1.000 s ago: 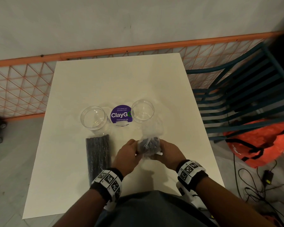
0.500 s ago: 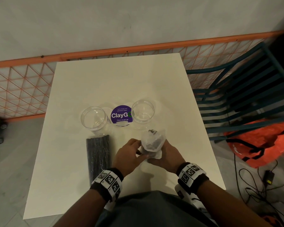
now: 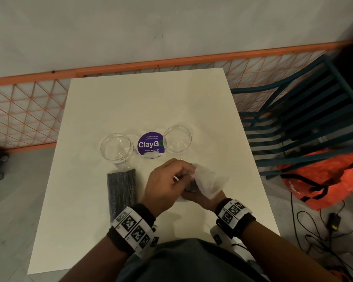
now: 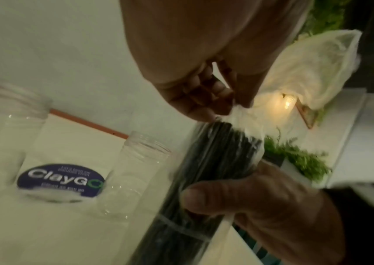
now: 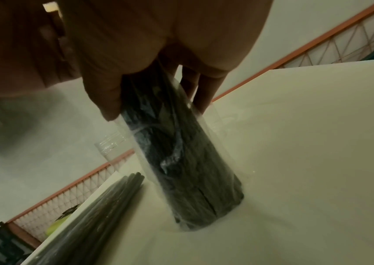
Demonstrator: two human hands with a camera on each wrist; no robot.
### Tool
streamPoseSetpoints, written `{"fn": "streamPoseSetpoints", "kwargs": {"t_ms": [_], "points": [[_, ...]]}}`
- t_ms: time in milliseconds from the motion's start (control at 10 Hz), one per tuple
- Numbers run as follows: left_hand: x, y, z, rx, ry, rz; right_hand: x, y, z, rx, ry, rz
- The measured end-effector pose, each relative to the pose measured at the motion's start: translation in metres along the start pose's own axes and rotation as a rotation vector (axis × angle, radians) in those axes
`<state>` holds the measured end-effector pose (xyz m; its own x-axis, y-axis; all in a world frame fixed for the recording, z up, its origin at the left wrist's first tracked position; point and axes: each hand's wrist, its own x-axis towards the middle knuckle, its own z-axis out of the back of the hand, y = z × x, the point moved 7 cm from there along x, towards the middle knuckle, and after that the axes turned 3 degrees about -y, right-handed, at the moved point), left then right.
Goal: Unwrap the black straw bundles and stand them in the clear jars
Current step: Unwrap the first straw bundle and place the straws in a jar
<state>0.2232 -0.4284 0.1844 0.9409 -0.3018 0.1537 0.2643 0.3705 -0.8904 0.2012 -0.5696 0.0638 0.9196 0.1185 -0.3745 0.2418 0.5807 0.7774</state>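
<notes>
item: wrapped straw bundle (image 5: 181, 161), upright, base on the desk (image 3: 130, 102), near the two clear jars (image 3: 116, 147). your right hand (image 4: 261, 197) wraps its grip round the bundle; your left hand (image 3: 165, 180) pinches the loose plastic wrap (image 3: 208, 180) at the top. risk: a hard pull likely tips the bundle, scattering straws or knocking a jar. second bundle (image 3: 121, 190): flat, wrapped.

Table layout, placed from the round sticker (image 3: 150, 145)

The sticker lies on the table (image 3: 130, 102) between two jars: left jar (image 3: 117, 147) just beside it, right jar (image 3: 177, 139) touching its edge. Nearer the person, left of the sticker, one straw bundle (image 3: 121, 190) lies flat; right of that, another bundle (image 5: 181, 161) stands on end.
</notes>
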Motion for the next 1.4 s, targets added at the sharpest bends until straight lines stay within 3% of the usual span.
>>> {"fn": "streamPoseSetpoints", "kwargs": {"t_ms": [100, 300, 400, 500, 600, 700, 900, 1000, 1100, 1200, 1400], "points": [[0.0, 0.002, 0.01, -0.18, -0.061, -0.023, 0.002, 0.019, 0.019, 0.126, -0.1, 0.047], [-0.011, 0.041, 0.015, -0.267, -0.078, 0.246, 0.003, 0.021, 0.027, 0.038, -0.119, 0.135], [-0.016, 0.051, -0.002, -0.212, 0.103, 0.353, 0.003, 0.009, 0.017, -0.017, -0.06, 0.129], [-0.023, 0.059, -0.023, -0.036, 0.251, 0.37, 0.005, -0.005, 0.0, -0.172, 0.047, 0.117], [-0.025, 0.072, -0.032, 0.082, 0.188, 0.347, 0.007, -0.012, -0.009, -0.387, 0.083, 0.079], [-0.026, 0.074, -0.032, 0.204, 0.115, 0.291, 0.009, -0.015, -0.006, -0.574, 0.026, 0.06], [-0.03, 0.091, -0.04, 0.347, 0.263, 0.356, 0.001, 0.002, 0.006, -0.273, -0.017, 0.223], [-0.031, 0.091, -0.042, 0.46, 0.39, 0.329, 0.003, -0.007, 0.005, -0.338, 0.018, 0.143], [-0.03, 0.073, -0.039, 0.121, 0.299, 0.326, 0.008, -0.018, 0.0, -0.425, 0.053, 0.08], [-0.026, 0.064, -0.034, 0.022, 0.197, 0.305, 0.01, -0.014, -0.003, -0.499, 0.044, 0.097], [-0.025, 0.077, -0.03, 0.228, 0.181, 0.357, 0.002, 0.006, 0.012, -0.257, -0.08, 0.186]]}}
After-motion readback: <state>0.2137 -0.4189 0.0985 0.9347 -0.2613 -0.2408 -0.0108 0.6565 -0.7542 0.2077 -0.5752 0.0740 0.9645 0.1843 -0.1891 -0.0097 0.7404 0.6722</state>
